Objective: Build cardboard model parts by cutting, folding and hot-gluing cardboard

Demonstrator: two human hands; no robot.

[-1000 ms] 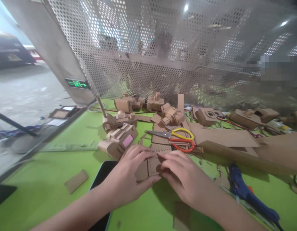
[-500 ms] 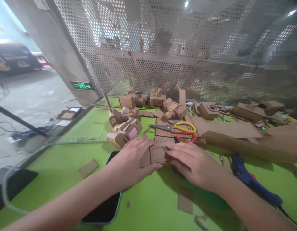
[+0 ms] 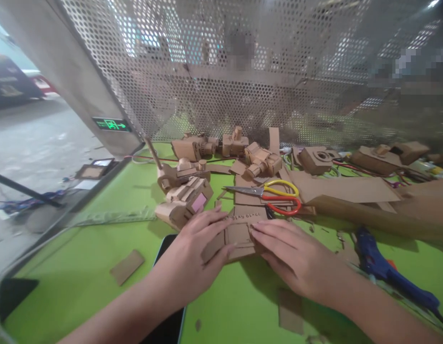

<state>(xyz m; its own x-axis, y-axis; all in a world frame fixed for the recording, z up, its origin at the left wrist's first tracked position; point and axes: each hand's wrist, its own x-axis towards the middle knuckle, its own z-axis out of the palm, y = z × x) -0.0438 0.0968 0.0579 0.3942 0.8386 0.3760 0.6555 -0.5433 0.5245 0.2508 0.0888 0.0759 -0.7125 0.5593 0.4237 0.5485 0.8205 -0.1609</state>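
A flat cardboard piece [image 3: 239,235] with a raised square on it lies between my two hands. My left hand [image 3: 201,246] grips its left end, thumb along the near edge and fingers on top. On the right end, the fingertips of my right hand [image 3: 291,248] press together against the cardboard. Just beyond are scissors [image 3: 262,192] with one yellow and one red handle, resting on cardboard sheets. A cardboard model with a pink patch [image 3: 185,203] sits beyond my left hand. Under my left forearm is a dark phone [image 3: 171,317], partly covered.
Several cardboard models [image 3: 264,160] line the back of the green table [image 3: 81,258] before a perforated metal screen [image 3: 214,100]. A blue glue gun [image 3: 395,274] lies at right, near a long folded cardboard sheet [image 3: 350,217]. Loose cardboard scraps [image 3: 127,267] lie at left and front.
The view has shifted slightly. My left hand's fingers are a little more spread on the cardboard piece, and more of its near edge shows. Both hands remain on it.
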